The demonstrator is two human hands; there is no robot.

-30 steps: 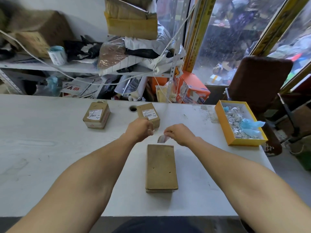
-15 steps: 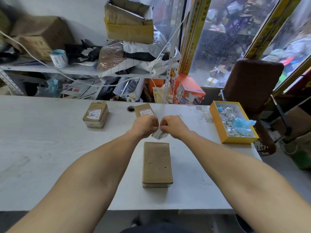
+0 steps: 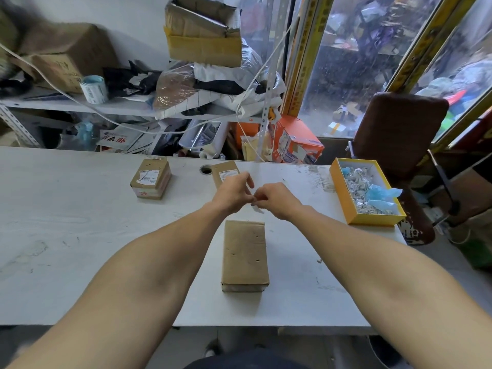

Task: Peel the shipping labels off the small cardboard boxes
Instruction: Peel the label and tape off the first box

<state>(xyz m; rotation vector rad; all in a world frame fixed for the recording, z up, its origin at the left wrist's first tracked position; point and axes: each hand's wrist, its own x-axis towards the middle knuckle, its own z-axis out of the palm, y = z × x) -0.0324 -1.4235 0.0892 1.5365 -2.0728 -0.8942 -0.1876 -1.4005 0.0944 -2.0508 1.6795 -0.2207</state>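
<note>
Both hands meet in the air just beyond the far end of the near box [image 3: 245, 255], which lies lengthwise on the white table [image 3: 80, 235] with a bare brown top and no label on the faces that show. The left hand [image 3: 234, 194] and the right hand [image 3: 277, 199] pinch a small pale strip between them, apparently a peeled label [image 3: 257, 209], with the fingertips touching and a corner of the strip hanging below the right hand. How much of it is balled up inside the fingers I cannot tell.

A label like this is probably thin, limp and sticky on one side (it tends to cling to skin and fold onto itself), so it weighs nothing but resists being let go; rolling it adhesive-inward should make it easier to drop.

Beyond the near box, two more small boxes wait: the middle box [image 3: 225, 173], partly hidden behind the left hand, and the left box [image 3: 150, 178] further to the left, each with a white label on top. These look light and stiff. A sensible hold is one hand steadying the cardboard while a nail lifts a label corner, then a slow, low pull to avoid tearing.

To the right of the near box, the yellow tray [image 3: 343, 193] holds crumpled paper scraps.
</note>
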